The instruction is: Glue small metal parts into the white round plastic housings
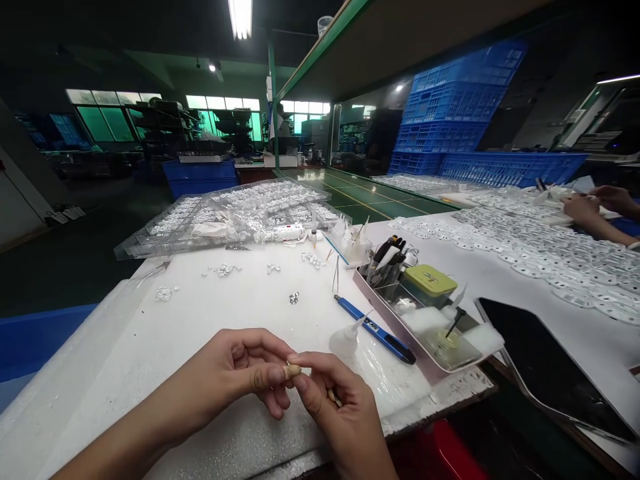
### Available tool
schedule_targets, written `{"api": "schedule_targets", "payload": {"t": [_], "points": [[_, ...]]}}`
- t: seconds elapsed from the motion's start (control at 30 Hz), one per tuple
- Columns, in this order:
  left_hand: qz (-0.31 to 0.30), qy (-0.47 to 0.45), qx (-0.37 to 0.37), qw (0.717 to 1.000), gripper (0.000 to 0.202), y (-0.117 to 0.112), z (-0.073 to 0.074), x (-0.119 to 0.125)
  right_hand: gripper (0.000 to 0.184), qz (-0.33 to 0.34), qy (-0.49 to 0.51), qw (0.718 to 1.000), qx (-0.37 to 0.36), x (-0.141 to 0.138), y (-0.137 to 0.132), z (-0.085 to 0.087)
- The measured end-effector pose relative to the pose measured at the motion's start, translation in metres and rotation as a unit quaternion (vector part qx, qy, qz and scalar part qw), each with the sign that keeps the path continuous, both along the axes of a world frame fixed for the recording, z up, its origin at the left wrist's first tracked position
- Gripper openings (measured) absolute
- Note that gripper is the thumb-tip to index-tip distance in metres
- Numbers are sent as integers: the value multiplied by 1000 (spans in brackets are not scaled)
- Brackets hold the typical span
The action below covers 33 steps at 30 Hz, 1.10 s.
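My left hand [245,373] and my right hand [335,407] meet low over the white table top [200,313]. Both pinch one small tan piece [293,369] between thumb and fingertips. The other fingers of each hand are curled in. A second small tan bit shows in my right palm. Just beyond my right hand stands a small clear squeeze bottle [346,339] with a pointed tip. A blue pen-shaped tool [375,329] lies beside it.
A pink tray [385,313] of tools, a green tin [430,280] and cotton pads sits right of my hands. A dark tablet [545,367] lies further right. Clear trays of small parts [235,213] stand behind. Another person's hands [595,203] work at far right beside blue crates [460,113].
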State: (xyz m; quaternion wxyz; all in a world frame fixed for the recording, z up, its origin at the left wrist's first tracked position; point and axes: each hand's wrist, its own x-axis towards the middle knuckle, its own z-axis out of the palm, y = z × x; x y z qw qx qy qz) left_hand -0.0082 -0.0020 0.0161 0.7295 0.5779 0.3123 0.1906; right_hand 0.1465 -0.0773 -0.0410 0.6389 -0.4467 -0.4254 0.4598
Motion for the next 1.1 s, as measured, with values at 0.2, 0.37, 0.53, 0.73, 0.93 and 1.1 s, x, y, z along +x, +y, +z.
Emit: {"api": "schedule_targets", "payload": {"t": [0.2, 0.37, 0.53, 0.73, 0.93, 1.1], "points": [[56, -21, -22, 998, 27, -5, -4, 4, 28, 20, 16, 1000, -6, 2, 4, -2], [45, -33, -23, 998, 30, -5, -11, 7, 32, 38, 46, 997, -43, 7, 4, -5], [-1, 58, 71, 996, 33, -9, -12, 3, 35, 132, 10, 991, -13, 11, 2, -11], [-21, 112, 165, 980, 28, -13, -20, 4, 34, 137, -29, 990, -11, 8, -2, -19], [-12, 106, 170, 980, 31, -6, -39, -5, 33, 130, 82, 988, 15, -3, 2, -27], [16, 125, 193, 973, 39, 1, -54, -19, 38, 19, 44, 999, -14, -6, 8, -36]]}}
